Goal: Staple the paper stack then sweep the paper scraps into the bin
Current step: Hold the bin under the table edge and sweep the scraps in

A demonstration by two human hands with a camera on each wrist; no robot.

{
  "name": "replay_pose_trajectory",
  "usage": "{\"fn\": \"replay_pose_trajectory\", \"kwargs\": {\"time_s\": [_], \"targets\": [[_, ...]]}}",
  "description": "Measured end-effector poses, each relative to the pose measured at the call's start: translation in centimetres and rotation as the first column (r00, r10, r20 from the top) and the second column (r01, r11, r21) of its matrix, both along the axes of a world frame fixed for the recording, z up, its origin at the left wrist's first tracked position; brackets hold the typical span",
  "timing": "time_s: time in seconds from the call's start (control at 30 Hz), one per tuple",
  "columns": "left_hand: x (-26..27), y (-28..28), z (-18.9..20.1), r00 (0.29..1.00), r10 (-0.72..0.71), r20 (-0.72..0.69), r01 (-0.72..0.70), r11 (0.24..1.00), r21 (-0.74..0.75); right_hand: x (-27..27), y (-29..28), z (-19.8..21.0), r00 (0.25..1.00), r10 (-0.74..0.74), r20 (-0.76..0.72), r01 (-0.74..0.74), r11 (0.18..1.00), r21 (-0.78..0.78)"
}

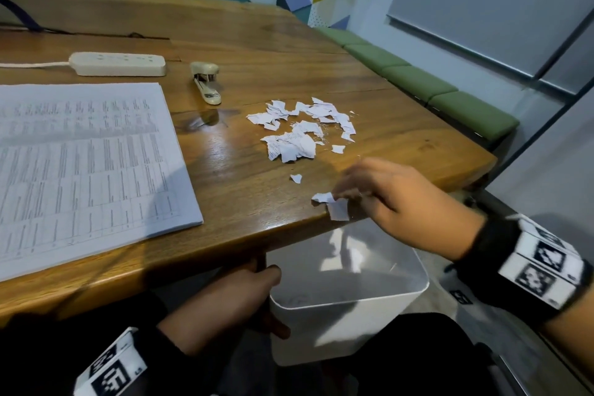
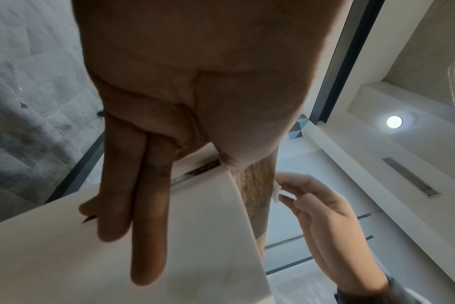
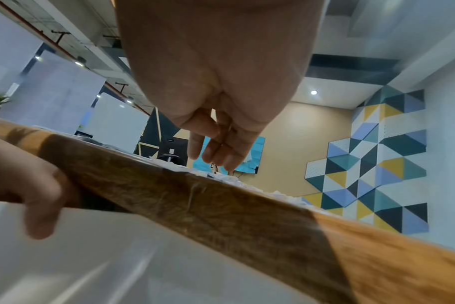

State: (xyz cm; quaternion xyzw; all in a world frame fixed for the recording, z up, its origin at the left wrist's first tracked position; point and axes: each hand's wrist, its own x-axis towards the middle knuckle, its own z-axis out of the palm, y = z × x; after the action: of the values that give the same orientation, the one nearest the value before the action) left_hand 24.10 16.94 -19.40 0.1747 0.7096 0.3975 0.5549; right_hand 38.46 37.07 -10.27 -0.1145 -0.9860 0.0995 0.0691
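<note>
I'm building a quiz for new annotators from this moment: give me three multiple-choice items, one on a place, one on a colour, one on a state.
1. Where is the bin?
A. on the table
B. below the table's near edge
C. on the bench

2. What colour are the bench cushions?
A. green
B. red
C. black

3. What is the left hand doing?
A. pressing the stapler
B. lying flat on the paper stack
C. holding the bin's rim

Answers: B, it sits under the edge by the scraps; A, the pads are green; C, its fingers grip the white wall.

Two bare hands, each wrist wrapped in a black band [image 1: 488, 244] carrying a white block [image 1: 543, 265] printed with black square markers.
</note>
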Motion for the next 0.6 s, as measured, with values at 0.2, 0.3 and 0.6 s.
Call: {"fn": "replay_pose_trajectory", "kwargs": {"time_s": [0.2,0.3,0.6], "targets": [[0.8,0.4,0.1,0.998,-0.008,-0.066,0.009,1.000,0.024,-6.0,-0.2,-1.1,0.998,0.056,-0.041,-0.056,0.998,0.013],[0.8,0.4,-0.3,0.995,-0.009,-0.099,0.013,0.999,0.047,-6.3,-0.9,-1.6,0.997,0.058,0.047,-0.060,0.997,0.057],[0.5,0.2,-0.4,0.997,-0.030,-0.075,0.036,0.997,0.072,2.2,1.6,-0.2,0.990,-0.124,-0.062,0.126,0.991,0.036]]}}
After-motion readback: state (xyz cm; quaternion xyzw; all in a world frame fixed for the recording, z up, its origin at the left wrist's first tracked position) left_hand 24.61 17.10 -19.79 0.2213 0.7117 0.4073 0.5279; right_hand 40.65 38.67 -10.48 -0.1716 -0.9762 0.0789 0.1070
